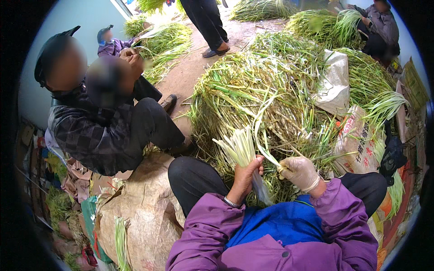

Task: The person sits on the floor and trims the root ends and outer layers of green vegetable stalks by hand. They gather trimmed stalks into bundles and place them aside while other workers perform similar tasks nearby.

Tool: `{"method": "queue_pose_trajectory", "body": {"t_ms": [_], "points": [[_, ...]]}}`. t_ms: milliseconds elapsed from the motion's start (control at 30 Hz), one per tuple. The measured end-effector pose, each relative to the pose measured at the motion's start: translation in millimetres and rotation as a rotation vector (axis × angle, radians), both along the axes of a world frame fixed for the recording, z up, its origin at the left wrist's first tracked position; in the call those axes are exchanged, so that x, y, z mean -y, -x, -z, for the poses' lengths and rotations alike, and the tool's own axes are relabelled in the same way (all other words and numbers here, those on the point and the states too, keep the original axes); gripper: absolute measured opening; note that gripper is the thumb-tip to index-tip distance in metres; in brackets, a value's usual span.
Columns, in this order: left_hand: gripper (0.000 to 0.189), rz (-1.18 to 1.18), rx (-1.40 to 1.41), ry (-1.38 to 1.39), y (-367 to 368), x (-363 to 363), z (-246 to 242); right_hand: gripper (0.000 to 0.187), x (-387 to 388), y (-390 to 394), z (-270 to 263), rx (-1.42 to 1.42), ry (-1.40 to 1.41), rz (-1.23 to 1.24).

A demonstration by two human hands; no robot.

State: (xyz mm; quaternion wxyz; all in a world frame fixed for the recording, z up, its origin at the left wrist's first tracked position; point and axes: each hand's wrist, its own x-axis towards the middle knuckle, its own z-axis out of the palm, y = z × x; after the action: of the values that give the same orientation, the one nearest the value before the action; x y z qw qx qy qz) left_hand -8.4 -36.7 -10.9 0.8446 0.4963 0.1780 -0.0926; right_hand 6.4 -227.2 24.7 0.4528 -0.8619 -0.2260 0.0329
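Note:
My left hand [244,174], bare, is closed around a bundle of pale plant stalks [242,145] at the lower middle; their pale ends fan upward and the other ends hang down below the fist. To its right, my right hand [293,171] wears a thin whitish glove and pinches a single long green-and-white stalk [260,137], which curves upward between the hands. In front of my knees lies a large heap of green and yellowed stalks [237,91]. A small bunch of pale green stalks [121,242] rests on brown sacking at the lower left.
A person in a checked jacket [98,135] sits close on the left. Others sit at the upper left [110,45] and upper right [379,27]; one stands at the top [206,23]. A white sack [334,81] and a printed sack [356,142] lie to the right. Brown sacking [145,206] covers the lower left.

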Motion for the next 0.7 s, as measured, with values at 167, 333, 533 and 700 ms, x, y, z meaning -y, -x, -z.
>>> {"method": "queue_pose_trajectory", "body": {"t_ms": [167, 333, 533, 700], "points": [[0.02, -0.009, 0.001, 0.073, -0.9, 0.4, 5.0, 0.011, -5.4, 3.8, 6.6, 0.049, 0.045, -0.056], [0.019, 0.023, -0.046, 0.045, -1.0, -1.1, 12.5, 0.016, -2.5, 7.3, 18.0, -0.172, -0.023, -0.074], [0.019, 0.215, -0.072, -0.355, 2.5, 2.9, 24.2, 0.026, -7.5, -0.2, 33.2, -0.589, -0.404, -0.05], [0.02, 0.152, 0.047, -0.108, 4.1, 16.0, 25.5, 0.013, -11.1, -7.0, 57.8, -0.844, -0.51, 0.111]]}}
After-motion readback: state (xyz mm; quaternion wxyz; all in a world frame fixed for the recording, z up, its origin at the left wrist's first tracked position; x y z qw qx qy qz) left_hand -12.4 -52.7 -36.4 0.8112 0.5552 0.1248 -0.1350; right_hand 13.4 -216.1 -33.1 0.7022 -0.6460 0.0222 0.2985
